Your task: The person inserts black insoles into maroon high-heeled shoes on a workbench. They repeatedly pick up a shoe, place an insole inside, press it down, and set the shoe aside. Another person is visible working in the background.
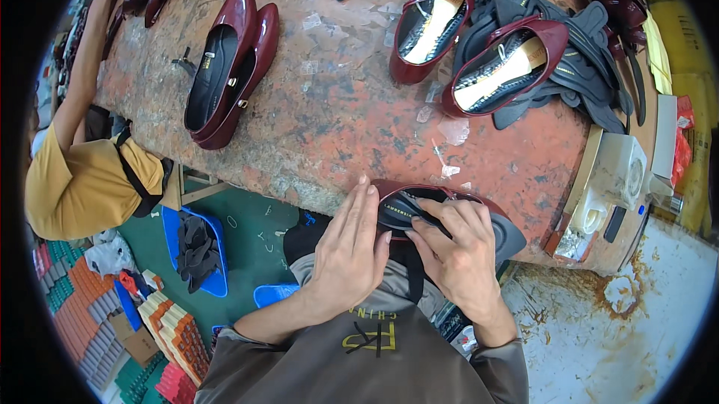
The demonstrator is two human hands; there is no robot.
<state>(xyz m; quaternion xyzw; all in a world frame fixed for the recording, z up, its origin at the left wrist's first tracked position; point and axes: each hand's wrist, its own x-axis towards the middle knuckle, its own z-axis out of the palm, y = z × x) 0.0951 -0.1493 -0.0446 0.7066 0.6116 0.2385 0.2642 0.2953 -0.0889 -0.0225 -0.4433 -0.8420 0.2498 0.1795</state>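
Note:
At the table's near edge lies a glossy burgundy shoe (389,188), partly covered by my hands. A dark grey insole (508,238) runs into it; its heel part sits inside, and its broad front end shows beyond my right hand. My left hand (346,247) cups the heel end of the shoe, fingers straight and together, thumb on the near side. Inside the shoe, my right hand (462,248) has thumb and fingers pinched at the insole. Farther off stand two burgundy shoes with shiny gold-toned insides, a left one (408,71) and a right one (556,41).
A burgundy pair (241,22) with dark insoles lies left. Loose insoles (595,108) pile up at right, beside a box with a tape roll (592,217). A blue bin (219,284) is on the floor. A co-worker's arm (84,67) reaches over far left.

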